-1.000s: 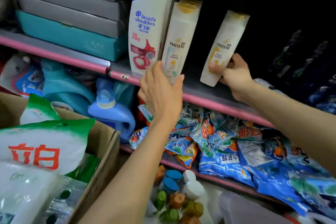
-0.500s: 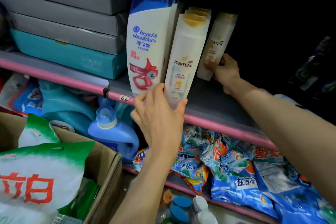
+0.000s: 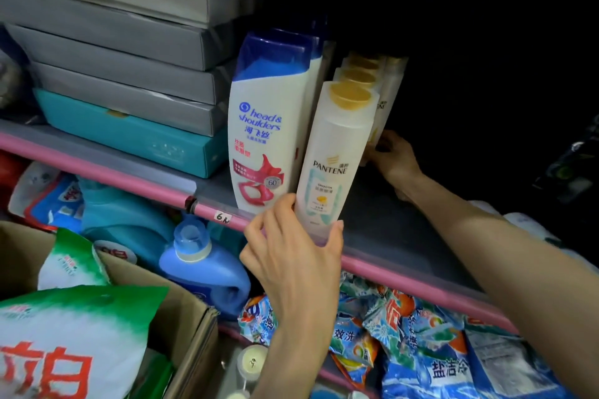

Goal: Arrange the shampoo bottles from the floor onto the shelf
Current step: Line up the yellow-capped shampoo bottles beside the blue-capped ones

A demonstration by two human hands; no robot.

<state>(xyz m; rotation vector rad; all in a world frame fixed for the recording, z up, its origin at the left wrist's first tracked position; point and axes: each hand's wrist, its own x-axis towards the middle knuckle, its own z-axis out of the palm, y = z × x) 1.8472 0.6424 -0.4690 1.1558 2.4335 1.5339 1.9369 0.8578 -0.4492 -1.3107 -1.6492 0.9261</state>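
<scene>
A white Pantene bottle with a gold cap (image 3: 334, 152) stands at the front of the grey shelf (image 3: 382, 230), and my left hand (image 3: 298, 256) grips its base. Several more gold-capped Pantene bottles line up behind it. Deeper in the dark, my right hand (image 3: 390, 157) holds the foot of another Pantene bottle (image 3: 387, 97), upright beside that row. A white Head & Shoulders bottle with a blue cap (image 3: 265, 126) stands just left of the front Pantene, with another behind it.
Grey and teal flat boxes (image 3: 129, 97) are stacked on the shelf to the left. Below the pink shelf edge (image 3: 405, 272) lie blue detergent bags (image 3: 437, 350) and a blue jug (image 3: 201, 272). A cardboard box (image 3: 181, 334) with white-green bags sits at the lower left.
My right hand has pushed its Pantene bottle further back, beside the row. My left hand has slid lower on the front Pantene bottle. The camera has come closer.
</scene>
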